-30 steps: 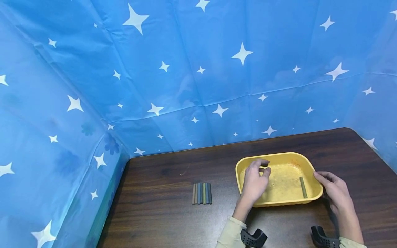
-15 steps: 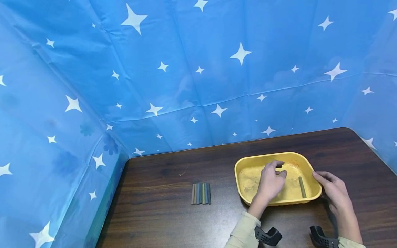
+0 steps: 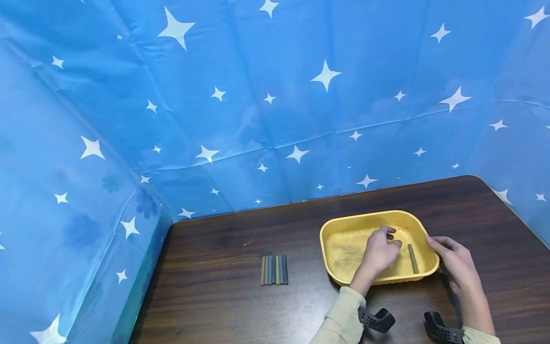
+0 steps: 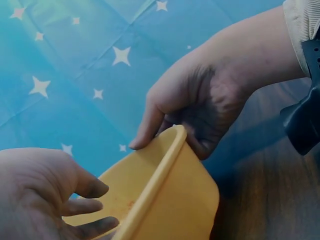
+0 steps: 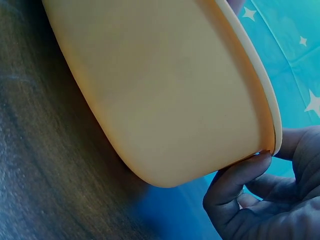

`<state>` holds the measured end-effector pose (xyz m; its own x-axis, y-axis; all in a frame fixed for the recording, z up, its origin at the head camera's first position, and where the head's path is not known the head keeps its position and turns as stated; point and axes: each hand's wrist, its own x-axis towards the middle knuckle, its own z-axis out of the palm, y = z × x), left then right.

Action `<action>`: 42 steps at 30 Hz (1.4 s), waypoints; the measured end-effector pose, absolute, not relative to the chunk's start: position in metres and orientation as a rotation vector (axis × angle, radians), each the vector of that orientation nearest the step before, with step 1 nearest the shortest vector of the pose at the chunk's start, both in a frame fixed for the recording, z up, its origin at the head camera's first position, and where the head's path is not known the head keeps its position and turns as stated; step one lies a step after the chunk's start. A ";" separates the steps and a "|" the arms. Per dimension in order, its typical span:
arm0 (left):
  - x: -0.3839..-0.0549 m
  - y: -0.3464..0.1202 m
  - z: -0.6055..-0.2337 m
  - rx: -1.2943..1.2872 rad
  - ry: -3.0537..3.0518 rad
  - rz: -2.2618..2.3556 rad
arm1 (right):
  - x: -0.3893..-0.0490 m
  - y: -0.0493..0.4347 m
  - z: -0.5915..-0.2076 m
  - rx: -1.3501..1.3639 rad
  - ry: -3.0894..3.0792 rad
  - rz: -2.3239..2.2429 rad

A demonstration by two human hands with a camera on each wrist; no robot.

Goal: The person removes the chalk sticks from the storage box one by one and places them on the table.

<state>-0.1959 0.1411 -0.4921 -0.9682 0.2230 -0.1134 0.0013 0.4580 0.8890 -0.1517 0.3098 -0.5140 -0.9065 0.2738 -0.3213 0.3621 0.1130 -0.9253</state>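
Observation:
A yellow plastic basin stands on the table's right half. My right hand pinches its right rim between thumb and fingers; the right wrist view shows curled fingers under the lip of the basin. Inside the basin lies one dark green chalk-like stick, near the right end. My left hand reaches over the front rim into the basin, just left of that stick. Its fingers are spread and bent a little, with nothing seen between them; the left wrist view shows this left hand too.
Several similar sticks in brown, blue, grey and yellow-green lie side by side in a neat row left of the basin. The dark wood table meets a blue star-patterned cloth at the back and left.
My left hand has moved right inside the basin, closer to the green stick. My right hand keeps its hold on the rim. The whole head view has shifted slightly.

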 end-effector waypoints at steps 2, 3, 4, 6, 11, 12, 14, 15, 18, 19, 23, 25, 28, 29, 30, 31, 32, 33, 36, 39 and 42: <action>-0.195 0.145 -0.493 0.161 2.477 1.504 | -0.152 0.310 -0.514 0.645 2.298 -1.933; -0.195 0.146 -0.494 0.140 2.466 1.500 | -0.151 0.310 -0.514 0.642 2.303 -1.931; -0.194 0.148 -0.495 0.120 2.461 1.493 | -0.151 0.309 -0.514 0.639 2.311 -1.928; -0.194 0.151 -0.497 0.091 2.461 1.486 | -0.151 0.309 -0.514 0.630 2.327 -1.919; -0.193 0.156 -0.498 0.012 2.380 1.565 | -0.151 0.309 -0.513 0.623 2.319 -1.941; -0.193 0.158 -0.498 -0.014 2.335 1.607 | -0.151 0.308 -0.513 0.626 2.317 -1.942; -0.192 0.160 -0.498 -0.065 2.247 1.676 | -0.152 0.308 -0.513 0.630 2.316 -1.937; -0.192 0.162 -0.499 -0.090 2.198 1.709 | -0.152 0.308 -0.512 0.633 2.315 -1.936; -0.191 0.166 -0.499 -0.129 2.089 1.756 | -0.152 0.308 -0.512 0.637 2.310 -1.932; -0.191 0.168 -0.499 -0.131 2.067 1.759 | -0.152 0.308 -0.511 0.641 2.307 -1.933; -0.190 0.176 -0.501 -0.114 1.986 1.770 | -0.152 0.309 -0.511 0.653 2.296 -1.920; -0.190 0.179 -0.501 -0.125 1.940 1.795 | -0.152 0.309 -0.511 0.658 2.285 -1.915; -0.190 0.183 -0.503 -0.162 1.876 1.847 | -0.153 0.310 -0.511 0.659 2.278 -1.917; -0.190 0.184 -0.503 -0.178 1.855 1.870 | -0.153 0.310 -0.511 0.661 2.275 -1.920; -0.190 0.184 -0.504 -0.193 1.836 1.890 | -0.153 0.310 -0.511 0.661 2.273 -1.922; -0.191 0.185 -0.504 -0.207 1.819 1.908 | -0.153 0.310 -0.511 0.662 2.274 -1.923; -0.191 0.185 -0.504 -0.217 1.804 1.922 | -0.153 0.310 -0.511 0.666 2.274 -1.923; -0.191 0.186 -0.504 -0.226 1.790 1.933 | -0.152 0.310 -0.511 0.669 2.274 -1.923; -0.190 0.187 -0.504 -0.236 1.772 1.934 | -0.152 0.309 -0.511 0.679 2.281 -1.910; -0.190 0.187 -0.505 -0.232 1.760 1.922 | -0.151 0.309 -0.512 0.684 2.293 -1.896; -0.190 0.186 -0.505 -0.208 1.748 1.912 | -0.151 0.308 -0.512 0.684 2.301 -1.898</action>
